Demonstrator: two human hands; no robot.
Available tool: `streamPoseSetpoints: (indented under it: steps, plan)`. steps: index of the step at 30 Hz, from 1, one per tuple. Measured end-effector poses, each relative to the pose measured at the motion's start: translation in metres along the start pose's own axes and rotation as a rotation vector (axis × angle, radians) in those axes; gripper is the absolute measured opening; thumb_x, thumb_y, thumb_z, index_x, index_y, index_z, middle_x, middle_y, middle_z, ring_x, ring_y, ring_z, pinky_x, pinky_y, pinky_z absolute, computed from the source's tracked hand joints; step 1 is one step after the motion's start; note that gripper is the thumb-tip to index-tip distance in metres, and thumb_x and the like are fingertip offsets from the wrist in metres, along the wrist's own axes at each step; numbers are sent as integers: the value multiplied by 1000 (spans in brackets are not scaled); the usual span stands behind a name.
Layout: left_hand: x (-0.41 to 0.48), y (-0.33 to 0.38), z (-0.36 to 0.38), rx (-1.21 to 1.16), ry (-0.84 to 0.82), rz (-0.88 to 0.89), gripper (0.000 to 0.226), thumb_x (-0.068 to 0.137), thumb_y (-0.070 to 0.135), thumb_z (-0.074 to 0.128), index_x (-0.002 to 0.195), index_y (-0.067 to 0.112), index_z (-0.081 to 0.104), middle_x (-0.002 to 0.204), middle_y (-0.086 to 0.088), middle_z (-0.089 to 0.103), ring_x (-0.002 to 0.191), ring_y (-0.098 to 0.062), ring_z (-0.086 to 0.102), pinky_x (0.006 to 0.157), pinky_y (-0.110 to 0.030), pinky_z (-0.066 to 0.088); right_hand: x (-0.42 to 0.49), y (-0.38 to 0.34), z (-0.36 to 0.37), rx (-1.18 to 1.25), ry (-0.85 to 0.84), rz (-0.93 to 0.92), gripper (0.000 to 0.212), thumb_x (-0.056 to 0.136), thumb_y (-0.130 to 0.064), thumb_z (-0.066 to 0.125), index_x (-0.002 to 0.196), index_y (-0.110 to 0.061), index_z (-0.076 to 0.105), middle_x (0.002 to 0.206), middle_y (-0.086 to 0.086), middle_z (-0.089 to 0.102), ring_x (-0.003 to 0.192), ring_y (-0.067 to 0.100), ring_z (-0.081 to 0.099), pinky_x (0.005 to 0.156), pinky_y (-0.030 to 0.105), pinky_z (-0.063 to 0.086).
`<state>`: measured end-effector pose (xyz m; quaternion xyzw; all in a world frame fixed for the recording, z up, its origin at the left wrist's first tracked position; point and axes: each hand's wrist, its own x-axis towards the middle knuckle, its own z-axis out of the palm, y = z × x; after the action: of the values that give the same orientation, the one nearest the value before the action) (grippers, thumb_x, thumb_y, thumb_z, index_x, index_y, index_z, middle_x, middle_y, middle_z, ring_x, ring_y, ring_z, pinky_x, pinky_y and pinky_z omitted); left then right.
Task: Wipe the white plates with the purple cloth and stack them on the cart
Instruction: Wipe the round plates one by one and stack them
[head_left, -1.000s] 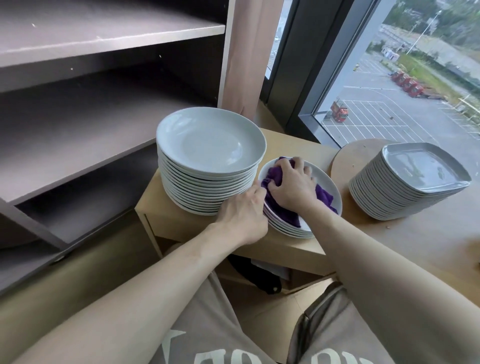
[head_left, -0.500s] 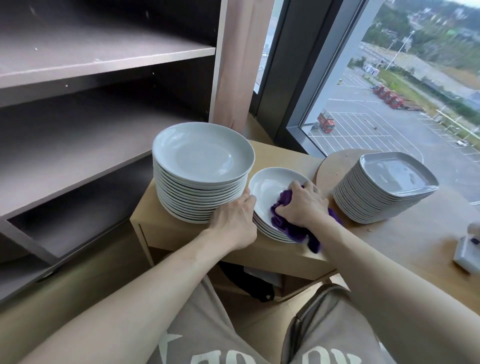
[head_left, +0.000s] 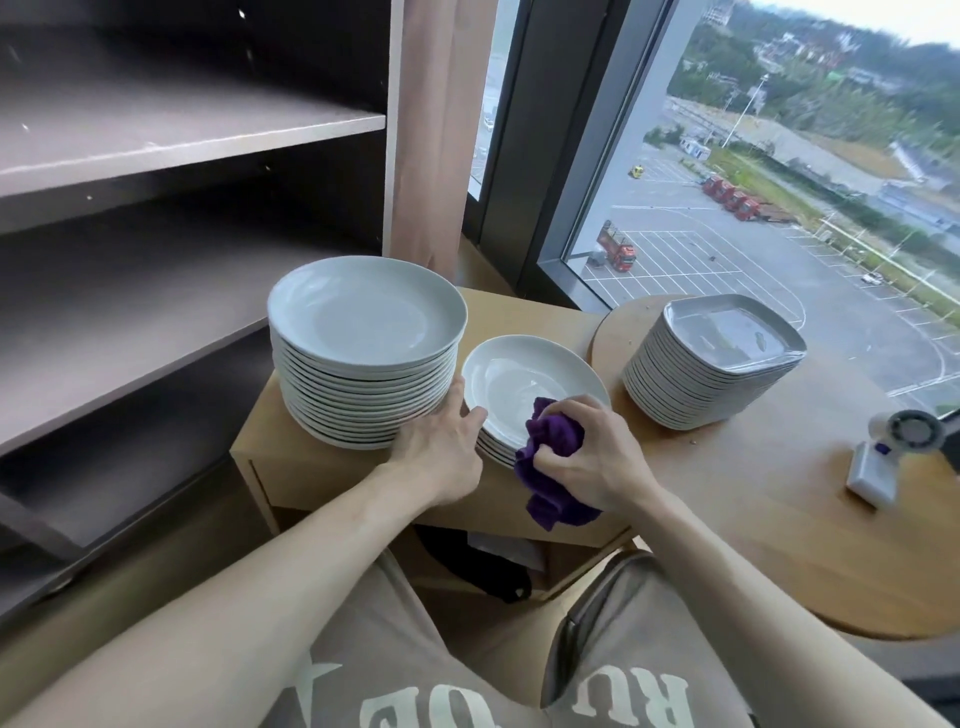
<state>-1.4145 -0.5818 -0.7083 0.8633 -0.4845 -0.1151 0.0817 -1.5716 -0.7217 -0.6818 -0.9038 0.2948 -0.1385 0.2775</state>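
Note:
A tall stack of round white plates (head_left: 363, 332) stands on a low wooden cart (head_left: 291, 457). Beside it, on the right, is a short stack of smaller white plates (head_left: 524, 379). My left hand (head_left: 441, 452) holds the near-left rim of the short stack's top plate, thumb on the rim. My right hand (head_left: 597, 457) grips the bunched purple cloth (head_left: 550, 467) at the near edge of that plate, and part of the cloth hangs down over the cart's front.
A stack of square white plates (head_left: 711, 364) sits on the round wooden table (head_left: 779, 509) to the right, with a small white device (head_left: 893, 457) near its edge. Dark empty shelves (head_left: 156, 156) fill the left. A window lies behind, and a black item is under the cart.
My right hand has drawn the purple cloth from the plate's middle back to its near edge, baring the plate. The left hand has stayed at the rim. The view has tilted up.

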Motion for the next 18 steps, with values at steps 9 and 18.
streamPoseSetpoints:
  steps: [9,18]
  plan:
    - [-7,7,6,-13,69,268,31,104,28,38,133,25,50,139,10,48,111,-26,63,87,-45,53,-30,32,-3,183,213,-41,29,69,-42,71,98,-41,70,112,-22,64,108,8,63,95,44,53]
    - [-4,0,15,-185,169,300,27,107,24,46,128,23,62,129,11,59,113,-17,61,87,-40,52,-21,24,5,230,245,7,34,68,-49,65,98,-34,72,110,-23,61,107,11,60,98,40,50]
